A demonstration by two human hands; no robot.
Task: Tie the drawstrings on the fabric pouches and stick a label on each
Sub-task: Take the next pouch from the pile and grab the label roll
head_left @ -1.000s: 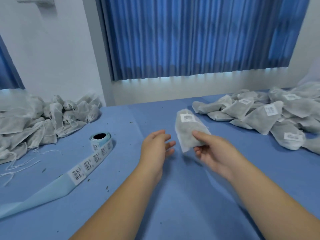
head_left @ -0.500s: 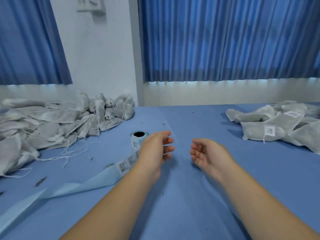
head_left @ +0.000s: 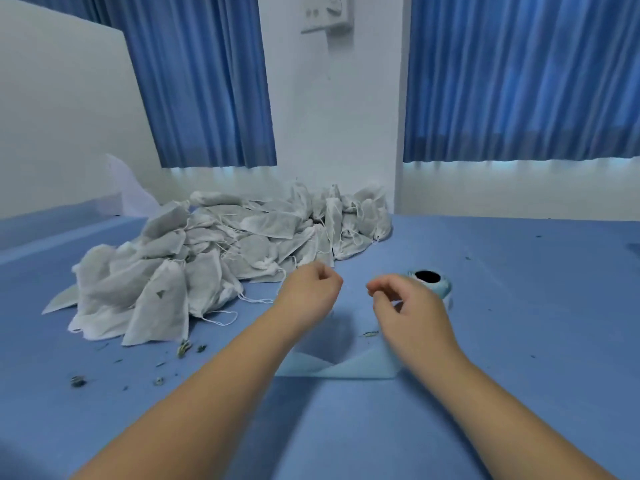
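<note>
**Left hand [head_left: 308,292] and right hand [head_left: 412,306] held empty above the blue cloth-covered tabletop [head_left: 519,341]**

Two bare forearms are seen reaching in from the bottom edge, side by side and a little apart. The fingers of the left hand are loosely curled and nothing is held in them. The fingers of the right hand are likewise loosely bent, with nothing grasped. Both hands are raised just above the tabletop.

Beneath and between the wrists a pale blue paper backing strip [head_left: 332,368] is laid flat across the cloth. Just beyond the right hand, and partly hidden by it, a roll of white labels on pale blue backing [head_left: 429,282] is stood on end, its dark core facing up. Small dark green herb crumbs [head_left: 183,348] are scattered on the cloth to the left of the left forearm.

Further left and farther back, a large heap of greyish-white non-woven drawstring pouches [head_left: 214,258] is piled on the tabletop, thin white strings trailing from its near edge. No label can be made out on any of them.

Behind the tabletop a white wall [head_left: 332,133] is flanked by pleated blue curtains [head_left: 519,81], and a white switch box [head_left: 325,15] is mounted high on it.
</note>
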